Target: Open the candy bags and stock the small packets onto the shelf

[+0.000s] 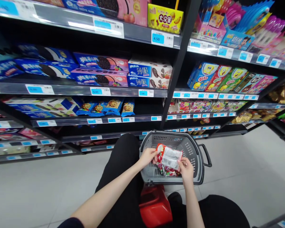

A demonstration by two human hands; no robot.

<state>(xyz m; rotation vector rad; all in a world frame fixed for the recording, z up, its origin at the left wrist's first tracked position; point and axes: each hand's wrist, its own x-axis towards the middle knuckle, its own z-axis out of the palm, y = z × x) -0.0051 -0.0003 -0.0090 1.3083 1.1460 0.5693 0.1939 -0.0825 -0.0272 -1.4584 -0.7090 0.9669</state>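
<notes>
Between my two hands is a small red candy packet (172, 157), its pale printed label side turned up toward me. My left hand (149, 157) pinches its left end, fingers closed. At its lower right corner my right hand (186, 167) grips it between thumb and fingers. The packet is above the grey shopping basket (154, 179), whose walls are perforated. Under it, partly hidden, more red packaging (169, 171) shows inside the basket; I cannot make out how many packets lie there.
Shelves ahead hold blue cookie boxes (139, 76), small blue cookie bags (114, 107) and bagged sweets (184, 105). At the upper right are colourful snack boxes (204, 76). A red object (155, 205) stands between my legs, below the basket. Pale floor tiles (237, 161) extend right.
</notes>
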